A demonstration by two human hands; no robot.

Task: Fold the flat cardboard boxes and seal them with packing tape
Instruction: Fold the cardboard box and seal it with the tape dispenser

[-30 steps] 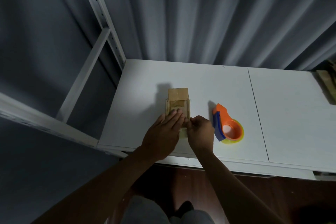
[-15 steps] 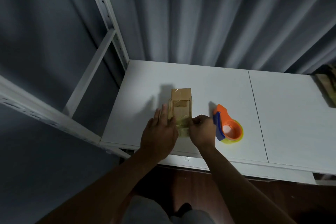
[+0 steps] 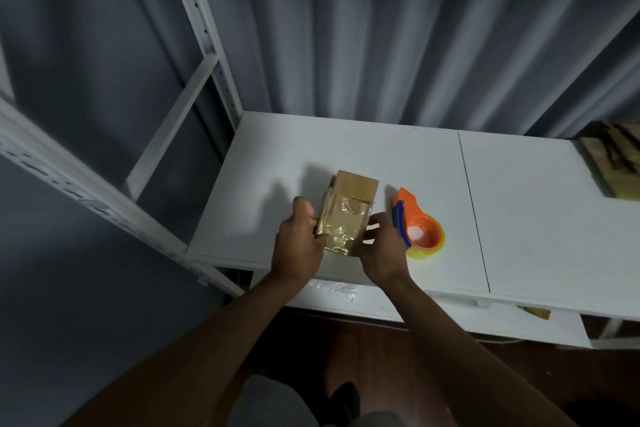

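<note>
A small brown cardboard box (image 3: 349,208) lies on the white table (image 3: 381,156), its top covered with shiny clear tape. My left hand (image 3: 301,243) grips the box's left near side, thumb over the taped top. My right hand (image 3: 382,250) holds the right near side, fingers curled against the edge. An orange and blue tape dispenser (image 3: 417,227) with a yellowish roll sits on the table just right of my right hand.
A white metal shelf frame (image 3: 194,55) rises at the table's left. Grey curtains (image 3: 398,28) hang behind. A stack of flat cardboard (image 3: 616,163) lies at the far right edge. A seam (image 3: 472,204) divides the tabletop. Crumpled tape (image 3: 332,288) sticks to the front rim.
My left hand has gone from pressing flat on the box's top to gripping its left side. My right hand has shifted to the right side. The box has turned slightly.
</note>
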